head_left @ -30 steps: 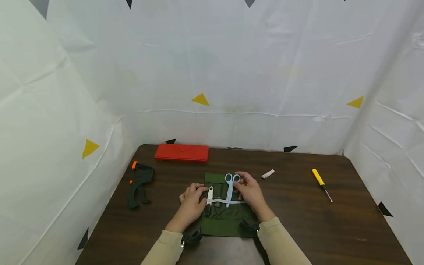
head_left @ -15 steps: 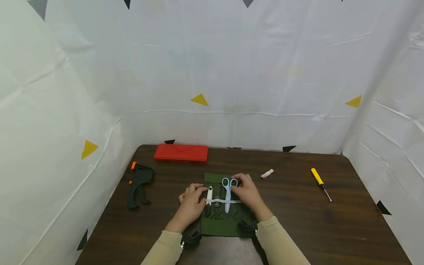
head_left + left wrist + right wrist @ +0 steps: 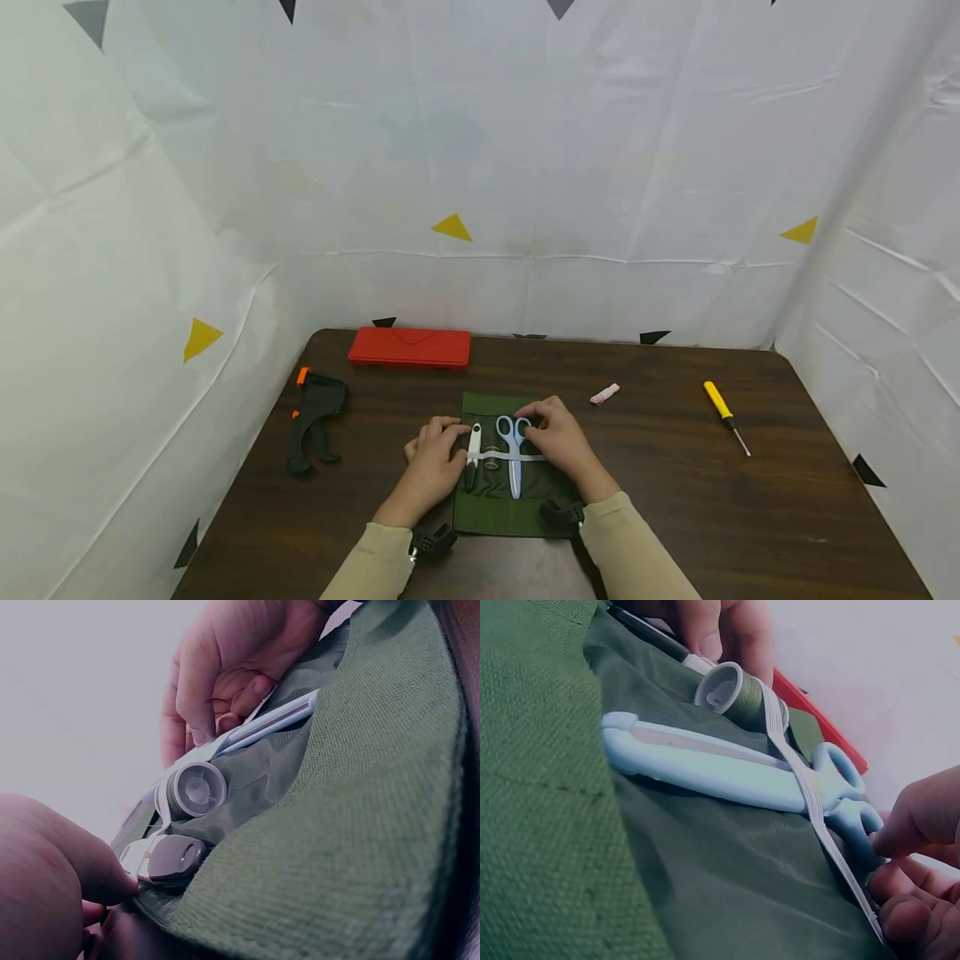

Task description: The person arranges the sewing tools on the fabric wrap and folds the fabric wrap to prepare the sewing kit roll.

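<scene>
Right hand (image 3: 558,437) nearly closed, thumb and fingers pinching one handle loop of the pale blue scissors (image 3: 727,776). Scissors lay just left of that hand, flat on the green cloth roll (image 3: 525,522), blades running from its fingertips back toward the person, tips near the coarse front flap. White elastic band (image 3: 795,769) crossed over them, near the fingers.

Left hand (image 3: 429,467) had bent fingers, thumb at the cloth's edge beside the white-and-dark tool (image 3: 476,439); from where I stood I couldn't tell if it actually gripped anything. Thread spool (image 3: 742,697) sat under the band between the two hands, right of that tool.

Red case (image 3: 409,347) was beyond the left hand, black-and-orange clamp (image 3: 324,393) well off to its left. Small pinkish item (image 3: 604,394) near the right hand, beyond and to the right; yellow-handled screwdriver (image 3: 717,400) well apart, farther right.
</scene>
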Tool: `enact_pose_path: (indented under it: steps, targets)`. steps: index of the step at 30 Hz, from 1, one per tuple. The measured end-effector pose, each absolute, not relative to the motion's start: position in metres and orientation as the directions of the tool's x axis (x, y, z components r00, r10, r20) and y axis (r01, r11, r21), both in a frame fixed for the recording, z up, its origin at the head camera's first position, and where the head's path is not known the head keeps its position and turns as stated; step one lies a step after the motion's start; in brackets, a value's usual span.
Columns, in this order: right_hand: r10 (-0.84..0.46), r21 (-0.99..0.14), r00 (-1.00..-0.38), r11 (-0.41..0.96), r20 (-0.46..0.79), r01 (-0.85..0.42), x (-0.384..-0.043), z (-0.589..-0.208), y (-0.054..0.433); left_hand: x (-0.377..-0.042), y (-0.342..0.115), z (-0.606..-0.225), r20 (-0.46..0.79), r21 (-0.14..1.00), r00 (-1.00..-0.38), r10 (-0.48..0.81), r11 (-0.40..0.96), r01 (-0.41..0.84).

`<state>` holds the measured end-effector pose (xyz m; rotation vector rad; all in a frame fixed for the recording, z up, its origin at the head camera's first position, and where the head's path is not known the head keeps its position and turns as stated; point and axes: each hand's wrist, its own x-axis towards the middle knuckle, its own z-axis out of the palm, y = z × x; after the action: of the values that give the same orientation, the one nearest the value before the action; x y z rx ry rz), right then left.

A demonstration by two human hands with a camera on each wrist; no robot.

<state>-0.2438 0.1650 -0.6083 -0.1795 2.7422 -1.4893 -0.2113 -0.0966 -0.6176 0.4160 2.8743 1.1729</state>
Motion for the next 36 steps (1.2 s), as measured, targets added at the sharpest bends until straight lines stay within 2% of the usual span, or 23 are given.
enact_pose_path:
  steps: [19, 29, 36]
  targets:
    - [-0.103, -0.846, -0.992, 0.52, 0.073, -0.116, -0.244, -0.607, 0.163, -0.215, -0.096, -0.617, 0.092, 0.69, -0.964, 0.248, 0.683, 0.241]
    - [-0.008, -0.822, -0.995, 0.562, 0.103, -0.09, -0.247, -0.611, 0.157, -0.215, -0.097, -0.618, 0.099, 0.691, -0.964, 0.249, 0.679, 0.246]
    - [-0.019, -0.901, -1.0, 0.432, 0.022, -0.028, -0.239, -0.599, 0.161, -0.213, -0.097, -0.618, 0.093, 0.687, -0.965, 0.245, 0.686, 0.24]
